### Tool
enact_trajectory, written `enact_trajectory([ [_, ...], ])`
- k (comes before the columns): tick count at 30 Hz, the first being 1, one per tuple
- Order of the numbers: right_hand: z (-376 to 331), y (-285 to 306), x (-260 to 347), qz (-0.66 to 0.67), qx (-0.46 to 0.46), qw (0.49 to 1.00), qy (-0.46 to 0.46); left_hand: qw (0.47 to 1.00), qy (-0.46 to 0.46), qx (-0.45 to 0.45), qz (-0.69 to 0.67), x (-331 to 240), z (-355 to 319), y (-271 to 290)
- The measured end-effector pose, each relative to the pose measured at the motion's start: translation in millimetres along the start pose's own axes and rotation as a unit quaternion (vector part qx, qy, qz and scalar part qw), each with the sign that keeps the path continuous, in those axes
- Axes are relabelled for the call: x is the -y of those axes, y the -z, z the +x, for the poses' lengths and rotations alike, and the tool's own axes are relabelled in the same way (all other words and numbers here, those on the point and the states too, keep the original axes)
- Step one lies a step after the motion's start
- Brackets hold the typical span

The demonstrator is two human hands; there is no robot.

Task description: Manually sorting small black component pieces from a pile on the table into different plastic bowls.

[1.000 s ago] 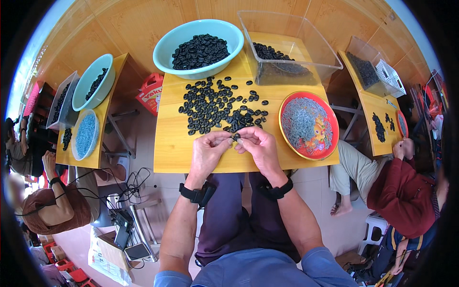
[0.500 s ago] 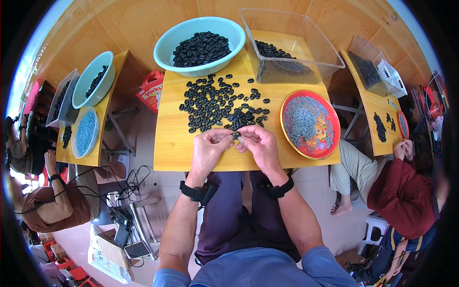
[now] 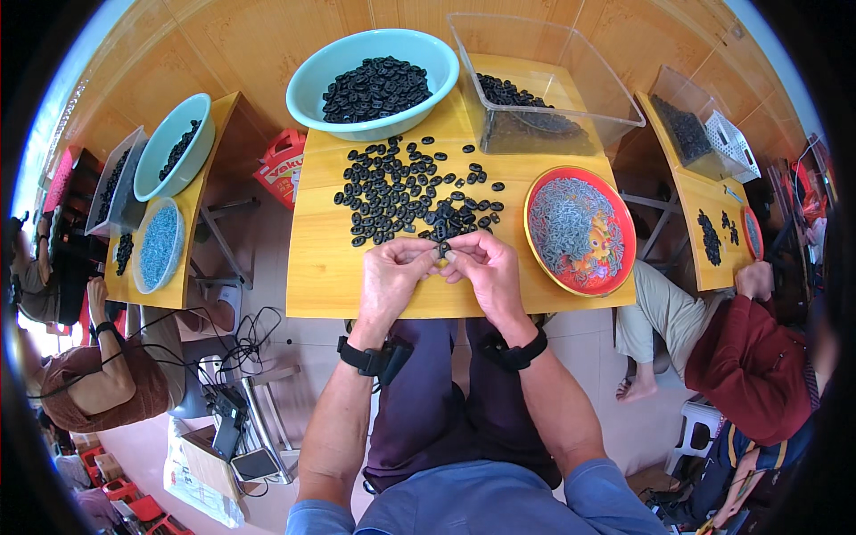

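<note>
My left hand (image 3: 392, 281) and my right hand (image 3: 486, 275) meet over the near edge of a small yellow wooden table (image 3: 325, 267). Between their fingertips they pinch one small black oval part (image 3: 443, 251). Just beyond the fingers lies a spread pile of the same black parts (image 3: 401, 192). A red plate (image 3: 615, 267) heaped with small grey metal pieces (image 3: 571, 223) sits to the right of my right hand. Both wrists wear black bands.
A light blue basin (image 3: 308, 80) of black parts and a clear plastic bin (image 3: 571, 89) stand at the table's far edge. Similar tables with bowls flank both sides. One person sits at the left, another in a red top at the right. Cables and devices lie on the floor at lower left.
Both hands stay together at the table's near edge; the fingers shift slightly around the small black part. Nothing else has moved.
</note>
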State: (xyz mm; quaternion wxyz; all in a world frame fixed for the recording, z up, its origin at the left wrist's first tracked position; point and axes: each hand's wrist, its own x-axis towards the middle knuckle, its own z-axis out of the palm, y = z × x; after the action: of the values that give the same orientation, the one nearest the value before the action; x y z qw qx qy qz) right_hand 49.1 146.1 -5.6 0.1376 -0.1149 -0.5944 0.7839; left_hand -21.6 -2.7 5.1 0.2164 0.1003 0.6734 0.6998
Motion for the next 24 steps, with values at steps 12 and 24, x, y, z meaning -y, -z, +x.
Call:
enact_trajectory([
  [12,-1,10,13,-0.028,0.045,0.997,-0.053,0.98,-0.1,0.054,0.166,4,-9,-2],
  [24,6,6,17,-0.046,0.038,0.996,-0.071,0.957,-0.147,0.029,0.25,-4,-10,-7],
])
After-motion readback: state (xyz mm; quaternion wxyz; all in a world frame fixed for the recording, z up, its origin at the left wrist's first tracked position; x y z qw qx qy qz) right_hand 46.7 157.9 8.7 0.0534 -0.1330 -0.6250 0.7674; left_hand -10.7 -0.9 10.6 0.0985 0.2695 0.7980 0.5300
